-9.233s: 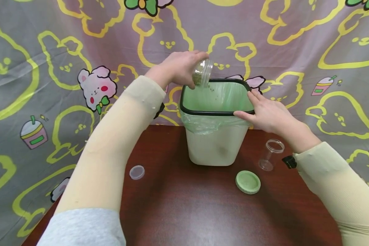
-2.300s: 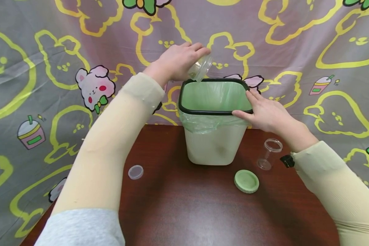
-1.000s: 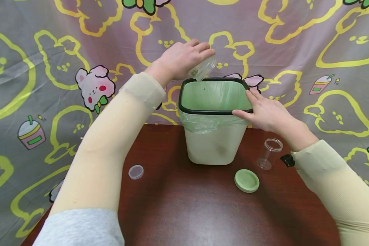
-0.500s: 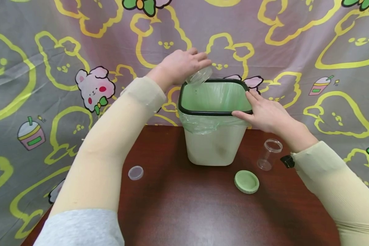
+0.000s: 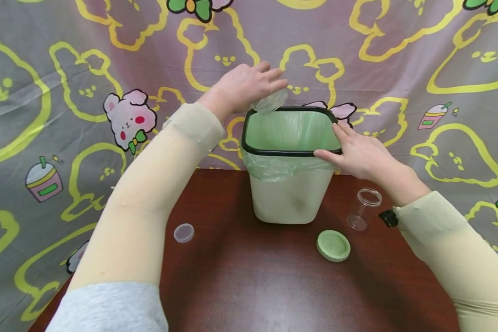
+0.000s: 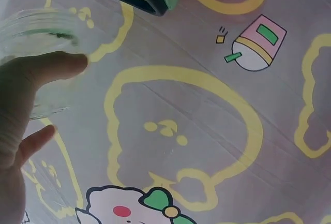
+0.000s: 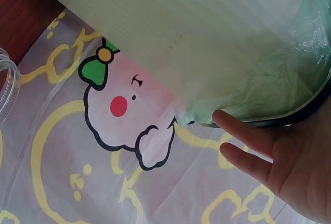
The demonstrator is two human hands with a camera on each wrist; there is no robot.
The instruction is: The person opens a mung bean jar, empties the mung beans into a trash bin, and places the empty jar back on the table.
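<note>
In the head view, my left hand (image 5: 249,86) grips a clear jar (image 5: 270,102) tipped mouth-down over the left back part of a bin (image 5: 290,198). A few dark bits cling inside the jar (image 6: 51,93) in the left wrist view, where the thumb and a finger lie against its side. A green bag lines the pale bin, folded over under the black rim (image 5: 286,151). My right hand (image 5: 363,152) rests on the bin's right side with straight fingers, thumb at the front of the rim. In the right wrist view, two fingers (image 7: 248,164) stretch out beside the rim.
Right of the bin, a second clear jar (image 5: 358,222) stands upright without a lid. A round green lid (image 5: 333,246) lies in front of it, and a small clear lid (image 5: 184,233) lies at the left on the brown table (image 5: 249,286). A patterned cloth (image 5: 149,41) hangs behind.
Small greenish grains fell from the jar into the bin earlier, and the jar has emptied to a few bits. My left hand has lowered slightly with the jar. The right hand stays put.
</note>
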